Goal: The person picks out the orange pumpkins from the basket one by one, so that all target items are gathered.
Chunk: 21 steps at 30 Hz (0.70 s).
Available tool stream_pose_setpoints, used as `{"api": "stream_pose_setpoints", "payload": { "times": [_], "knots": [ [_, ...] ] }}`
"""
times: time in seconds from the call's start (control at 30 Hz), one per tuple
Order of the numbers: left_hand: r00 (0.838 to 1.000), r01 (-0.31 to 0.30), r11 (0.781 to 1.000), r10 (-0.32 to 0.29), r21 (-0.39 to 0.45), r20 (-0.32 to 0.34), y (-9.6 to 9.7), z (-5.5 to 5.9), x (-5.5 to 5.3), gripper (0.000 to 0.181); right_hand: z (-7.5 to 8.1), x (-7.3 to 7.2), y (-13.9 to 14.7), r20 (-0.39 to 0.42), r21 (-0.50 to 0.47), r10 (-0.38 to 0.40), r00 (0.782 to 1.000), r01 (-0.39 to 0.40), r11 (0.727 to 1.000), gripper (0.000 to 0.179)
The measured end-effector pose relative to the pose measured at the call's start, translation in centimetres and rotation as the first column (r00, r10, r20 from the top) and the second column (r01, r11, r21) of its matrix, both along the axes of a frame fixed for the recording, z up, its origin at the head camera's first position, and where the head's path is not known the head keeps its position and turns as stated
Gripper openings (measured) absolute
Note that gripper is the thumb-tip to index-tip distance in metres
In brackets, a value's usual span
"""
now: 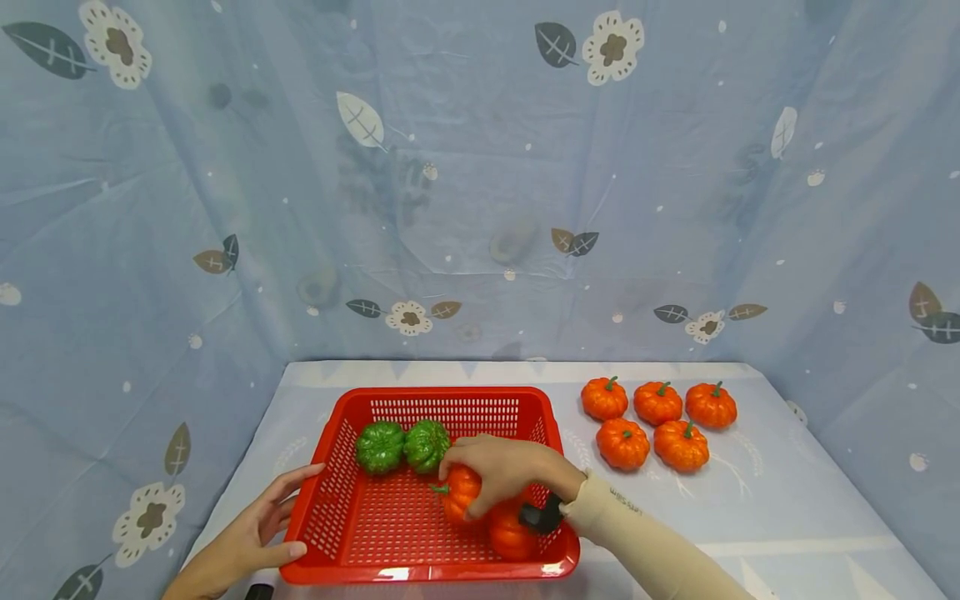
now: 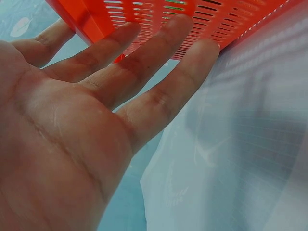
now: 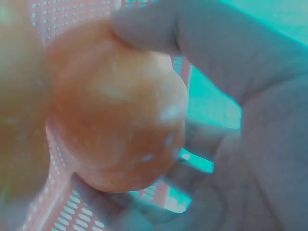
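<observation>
My right hand (image 1: 504, 468) grips a small orange pumpkin (image 1: 457, 498) with a green stem inside a red plastic basket (image 1: 427, 573). In the right wrist view, the thumb lies on one side of this pumpkin (image 3: 120, 106) and fingers curl round the other. Partly hidden under the right wrist, another orange pumpkin (image 1: 513, 537) sits in the basket's near right corner. Two green pumpkins, a left one (image 1: 380, 447) and a right one (image 1: 427, 447), stand side by side toward the back. My left hand (image 1: 251, 529) rests its extended fingers against the basket's left side.
Several orange pumpkins stand in two rows on the white-covered table right of the basket, among them a front one (image 1: 622, 444) and a back right one (image 1: 711, 406). A blue patterned curtain (image 1: 480, 208) hangs behind the table and at both sides.
</observation>
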State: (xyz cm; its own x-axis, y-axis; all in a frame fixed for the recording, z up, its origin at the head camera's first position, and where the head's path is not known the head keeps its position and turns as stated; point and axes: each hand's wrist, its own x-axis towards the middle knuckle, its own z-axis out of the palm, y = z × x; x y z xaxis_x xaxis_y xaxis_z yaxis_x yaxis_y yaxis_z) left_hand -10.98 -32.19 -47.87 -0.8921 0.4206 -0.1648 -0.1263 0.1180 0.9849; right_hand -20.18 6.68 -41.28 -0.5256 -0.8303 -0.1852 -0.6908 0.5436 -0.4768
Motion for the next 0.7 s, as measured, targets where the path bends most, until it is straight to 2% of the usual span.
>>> {"api": "stream_pose_setpoints", "payload": {
  "times": [0.13, 0.23, 0.43, 0.53, 0.7],
  "knots": [
    [0.999, -0.030, 0.999, 0.030, -0.034, 0.013, 0.1, 0.0, 0.0, 0.079, 0.5, -0.2, 0.6, -0.034, -0.055, -0.054, 0.998, 0.052, 0.997, 0.067],
    [0.999, -0.040, 0.998, 0.041, -0.044, 0.027, 0.2, 0.1, 0.0, 0.079, 0.9, -0.1, 1.2, -0.024, -0.101, -0.117, 0.993, 0.114, 0.988, 0.075],
    [0.997, -0.044, 0.998, 0.046, -0.037, 0.055, 0.1, 0.2, 0.0, 0.079, 1.1, -0.1, 2.8, -0.029, -0.199, -0.204, 0.978, 0.195, 0.960, 0.068],
    [0.999, -0.030, 0.999, 0.031, -0.024, 0.042, 0.1, 0.1, 0.0, 0.078, 1.2, 0.0, 3.8, -0.018, -0.261, -0.245, 0.969, 0.232, 0.937, 0.068],
    [1.000, -0.015, 1.000, 0.015, -0.014, 0.025, 0.0, 0.0, -0.1, 0.077, 1.2, -0.1, 5.7, 0.011, -0.366, -0.315, 0.949, 0.297, 0.882, 0.072]
  ]
}}
